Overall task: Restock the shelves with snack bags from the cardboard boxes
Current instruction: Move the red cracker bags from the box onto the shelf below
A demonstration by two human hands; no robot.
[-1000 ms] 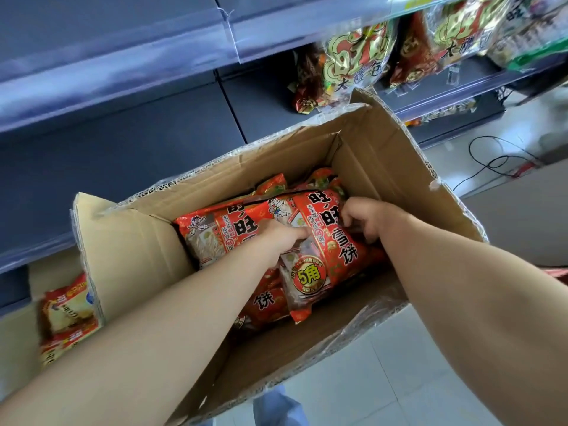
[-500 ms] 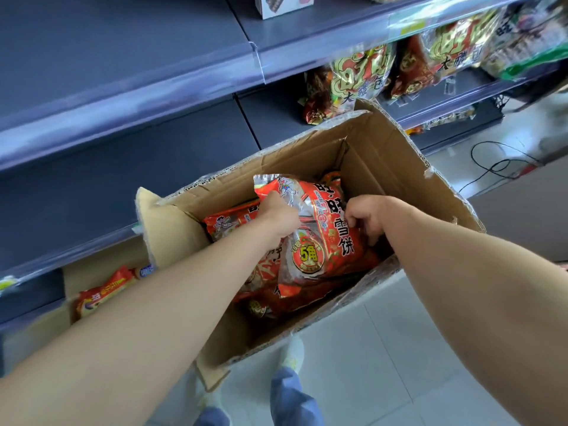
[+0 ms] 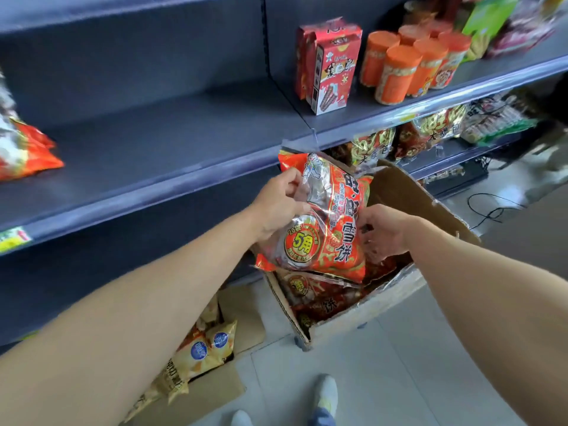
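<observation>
Head view, looking down along two bare forearms. Holding a red snack bag [image 3: 335,216] upright in the air, just above the open cardboard box [image 3: 412,195] and in front of the edge of the dark blue shelf [image 3: 172,139]. Gripped at its upper left side by the left hand [image 3: 278,207], fingers curled round the clear film of the wrapper. Met at its right edge by the right hand [image 3: 384,232], thumb touching the wrapper, fingers loosely bent and spread, pointing down toward the box; impossible to tell whether pinching the bag or only touching it.

Below the lifted bag, more red bags [image 3: 319,299] lying flat inside the box, close against the shelving.

On the shelf at far left, another red bag [image 3: 24,149] lying on its side. At right on the same level, two red cartons [image 3: 329,72] upright, just beside a cluster of orange canisters [image 3: 399,75]. One level down, behind the box, gold-and-red bags [image 3: 372,146] standing in a row.

At lower left, a second cardboard box [image 3: 215,392] with yellow snack bags [image 3: 199,355] in it. Near the bottom edge, light shoes [image 3: 327,392] on the tiled floor [image 3: 399,379]. At far right, a black cable [image 3: 491,210] on the floor.
</observation>
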